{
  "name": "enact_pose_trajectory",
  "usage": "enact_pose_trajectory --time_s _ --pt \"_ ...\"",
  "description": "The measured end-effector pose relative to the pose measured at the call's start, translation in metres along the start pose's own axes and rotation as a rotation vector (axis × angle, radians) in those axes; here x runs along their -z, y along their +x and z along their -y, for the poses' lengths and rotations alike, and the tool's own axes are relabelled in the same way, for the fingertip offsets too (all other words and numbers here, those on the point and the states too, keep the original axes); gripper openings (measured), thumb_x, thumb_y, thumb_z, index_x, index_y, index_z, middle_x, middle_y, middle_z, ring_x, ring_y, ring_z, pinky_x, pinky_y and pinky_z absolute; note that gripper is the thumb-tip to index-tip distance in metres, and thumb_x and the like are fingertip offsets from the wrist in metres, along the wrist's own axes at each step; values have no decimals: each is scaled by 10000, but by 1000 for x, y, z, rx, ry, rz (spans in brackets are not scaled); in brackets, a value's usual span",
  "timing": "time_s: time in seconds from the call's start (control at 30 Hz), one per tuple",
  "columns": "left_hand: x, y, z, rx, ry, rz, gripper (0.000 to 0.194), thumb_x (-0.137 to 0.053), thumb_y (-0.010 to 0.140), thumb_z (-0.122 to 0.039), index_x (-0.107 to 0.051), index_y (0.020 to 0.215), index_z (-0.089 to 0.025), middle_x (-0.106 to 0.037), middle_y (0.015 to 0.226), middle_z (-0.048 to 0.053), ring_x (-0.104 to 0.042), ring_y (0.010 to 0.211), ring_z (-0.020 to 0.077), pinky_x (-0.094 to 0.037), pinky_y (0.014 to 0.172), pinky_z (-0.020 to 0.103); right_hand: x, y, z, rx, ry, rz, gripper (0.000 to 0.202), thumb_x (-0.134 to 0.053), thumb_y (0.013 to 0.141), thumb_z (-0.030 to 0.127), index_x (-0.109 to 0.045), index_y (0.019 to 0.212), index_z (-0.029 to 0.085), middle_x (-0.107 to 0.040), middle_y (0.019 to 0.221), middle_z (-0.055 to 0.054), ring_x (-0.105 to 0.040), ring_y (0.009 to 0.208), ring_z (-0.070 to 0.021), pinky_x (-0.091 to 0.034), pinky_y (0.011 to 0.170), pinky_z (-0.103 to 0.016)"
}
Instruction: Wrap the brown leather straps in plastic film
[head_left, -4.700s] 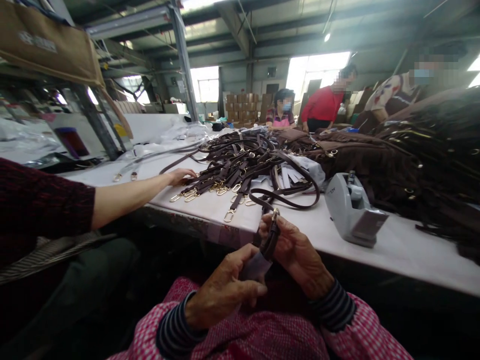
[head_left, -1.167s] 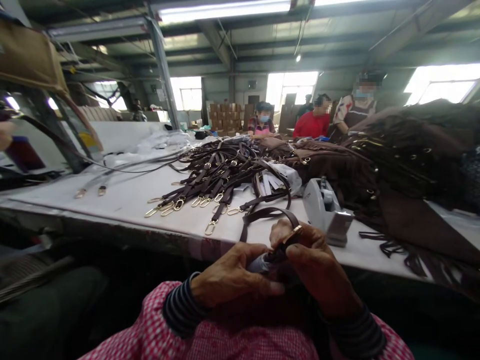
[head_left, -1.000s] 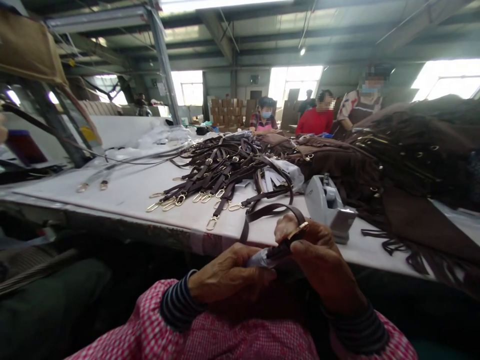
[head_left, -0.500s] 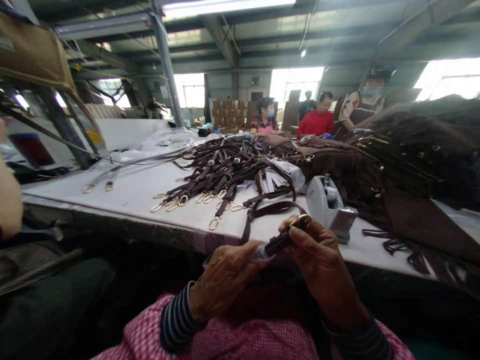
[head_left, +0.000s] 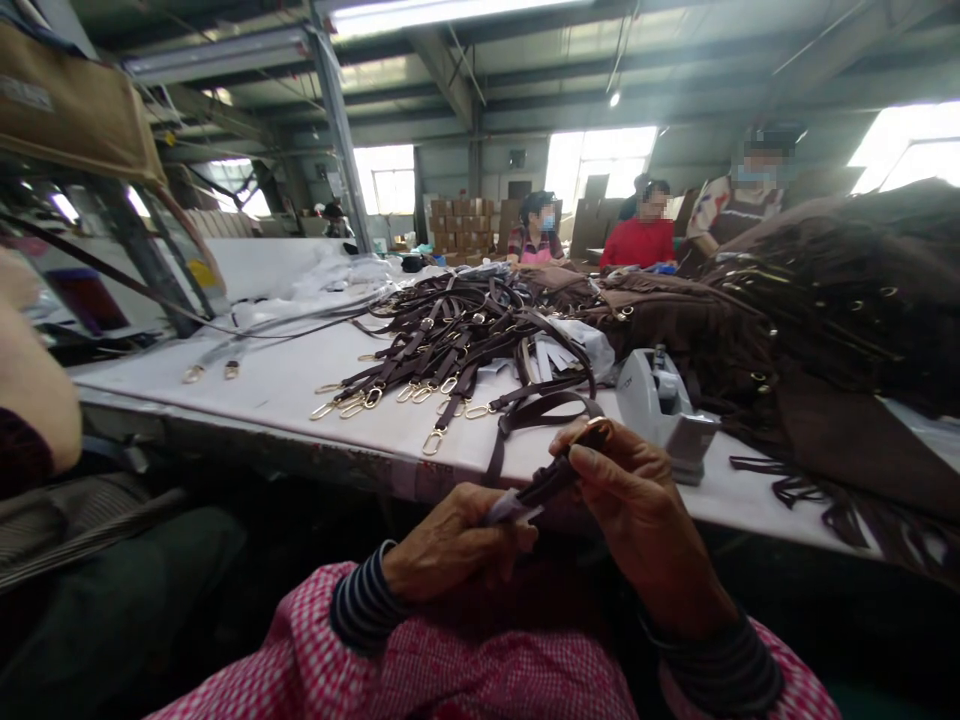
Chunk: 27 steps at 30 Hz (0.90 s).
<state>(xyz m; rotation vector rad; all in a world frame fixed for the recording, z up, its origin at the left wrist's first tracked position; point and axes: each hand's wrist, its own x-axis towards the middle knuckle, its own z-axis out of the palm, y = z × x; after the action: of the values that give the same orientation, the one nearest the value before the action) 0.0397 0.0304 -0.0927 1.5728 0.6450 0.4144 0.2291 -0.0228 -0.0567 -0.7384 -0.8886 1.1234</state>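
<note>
A dark brown strap (head_left: 547,480) with a gold metal fitting (head_left: 595,432) at its end is held in front of my lap. My right hand (head_left: 641,500) pinches it beside the fitting, thumb on top. Closed round a piece of translucent plastic wrap (head_left: 508,508), my left hand (head_left: 454,540) is at the strap's lower end; whether it also grips the strap cannot be seen. Behind the hands, a loop of brown strap (head_left: 544,412) rests on the table. A heap of similar straps (head_left: 450,350) with gold clasps lies beyond it.
A grey tape dispenser (head_left: 646,400) stands on the white table (head_left: 262,405), right of the strap heap. Brown fringed material (head_left: 847,430) is piled at the right. Another person's arm (head_left: 37,370) is close on the left; several people work across the table.
My left hand has shifted left and slightly down along the strap, and more of the plastic shows. My right hand keeps its pinch. The arm at the left reaches further into view.
</note>
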Motion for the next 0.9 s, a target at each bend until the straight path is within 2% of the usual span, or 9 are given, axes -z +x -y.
enact_pose_trajectory --time_s 0.17,0.27,0.37,0.63,0.9 --pt "-4 5 1 32 -220 -38 334 -807 779 -434 -688 798 -123 -608 540 -23 -470 424 60 -322 432 170 5 -5 4 23 -9 38 135 -885 758 285 -806 829 202 -685 832 -18 -582 716 -123 -501 611 -201" --pt "-5 5 4 99 -299 51 335 -827 765 -420 -702 847 -120 -632 552 -17 -500 410 72 -386 424 177 9 -6 2 10 -19 109 138 -879 769 287 -803 839 196 -663 837 -20 -573 707 -126 -486 591 -209" --pt "-5 4 3 131 -352 119 332 -855 733 -394 -693 811 -115 -637 566 -13 -518 412 71 -421 429 176 13 -6 -1 -18 -23 189 143 -871 778 294 -800 855 196 -646 833 -22 -553 683 -128 -467 579 -226" --pt "-2 7 -2 182 -337 346 351 -880 728 -366 -635 624 -137 -594 480 -36 -442 337 49 -312 334 163 18 -5 -6 -25 -31 313 201 -872 761 359 -805 844 189 -624 816 -33 -512 667 -152 -411 559 -262" --pt "5 9 2 325 -281 429 366 -930 665 -385 -653 630 -150 -628 502 -24 -464 328 73 -327 316 180 21 -2 -12 -17 -41 356 199 -894 729 375 -799 784 209 -608 725 -36 -527 716 -202 -434 600 -302"
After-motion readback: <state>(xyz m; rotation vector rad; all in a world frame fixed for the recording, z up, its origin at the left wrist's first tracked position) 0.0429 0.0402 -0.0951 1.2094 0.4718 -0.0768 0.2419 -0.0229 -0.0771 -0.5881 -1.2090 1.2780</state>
